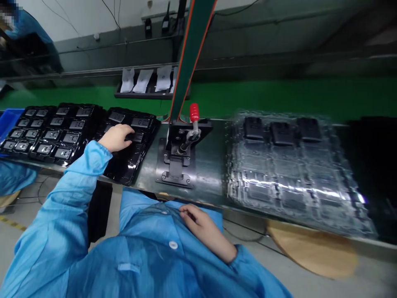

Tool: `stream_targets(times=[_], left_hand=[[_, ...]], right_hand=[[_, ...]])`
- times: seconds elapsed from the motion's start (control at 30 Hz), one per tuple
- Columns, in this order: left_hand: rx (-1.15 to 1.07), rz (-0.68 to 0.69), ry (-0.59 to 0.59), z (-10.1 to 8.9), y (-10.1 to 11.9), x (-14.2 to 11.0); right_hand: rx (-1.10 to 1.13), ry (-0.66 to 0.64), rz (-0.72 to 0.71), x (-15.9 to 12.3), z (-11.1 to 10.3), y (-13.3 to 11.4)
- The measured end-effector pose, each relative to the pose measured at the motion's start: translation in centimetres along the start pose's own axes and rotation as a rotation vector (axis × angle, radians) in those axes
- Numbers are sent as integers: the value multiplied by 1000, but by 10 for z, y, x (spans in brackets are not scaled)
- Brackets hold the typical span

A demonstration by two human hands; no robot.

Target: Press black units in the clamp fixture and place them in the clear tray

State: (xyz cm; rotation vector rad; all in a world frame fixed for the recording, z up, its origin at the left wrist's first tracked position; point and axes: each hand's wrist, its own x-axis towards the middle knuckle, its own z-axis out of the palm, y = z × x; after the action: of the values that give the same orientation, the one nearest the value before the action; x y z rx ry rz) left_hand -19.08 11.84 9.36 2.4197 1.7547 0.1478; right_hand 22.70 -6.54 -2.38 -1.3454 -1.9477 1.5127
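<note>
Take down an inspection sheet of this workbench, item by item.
Surface: dark bench top, smooth, green strip behind.
Job's things: black tray of dark parts; second black tray; clamp fixture with red handle; clear plastic trays.
Clutter: white sheets in a rack behind.
Grippers: left hand on a dark part; right hand against blue smock.
Cables: thin dark wires under the bench.
Surroundings: blue-clad person upper left; blue bin.

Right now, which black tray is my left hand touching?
The tray beside the red-handled toggle clamp; the other black tray, farther from the clamp, has no hand on it.
</note>
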Motion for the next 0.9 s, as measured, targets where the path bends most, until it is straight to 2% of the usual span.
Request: stream_targets(times=[0.13,0.23,0.4,0.57,0.63,0.73,0.8,0.9], left_hand=[[114,20,-160,-2,-6,24],[160,48,-207,-5,-12,29],[184,98,-148,-11,-22,27],[206,39,-21,-26,-20,7],[167,8,43,-33,-7,-7],[97,-18,147,-37,30,-32],[56,-12,200,-33,61,-48],[-5,31,244,-18,108,-68]], right_hand=[[-2,0,-3,-1,2,3],[25,33,34,-4,3,5],[49,83,23,-6,5,4],[66,76,9,-3,6,2],[81,60,8,0,7,1],[96,28,2,7,10,-1],[102,-2,-22,12,12,-2],[99,-47,-73,20,16,-4]])
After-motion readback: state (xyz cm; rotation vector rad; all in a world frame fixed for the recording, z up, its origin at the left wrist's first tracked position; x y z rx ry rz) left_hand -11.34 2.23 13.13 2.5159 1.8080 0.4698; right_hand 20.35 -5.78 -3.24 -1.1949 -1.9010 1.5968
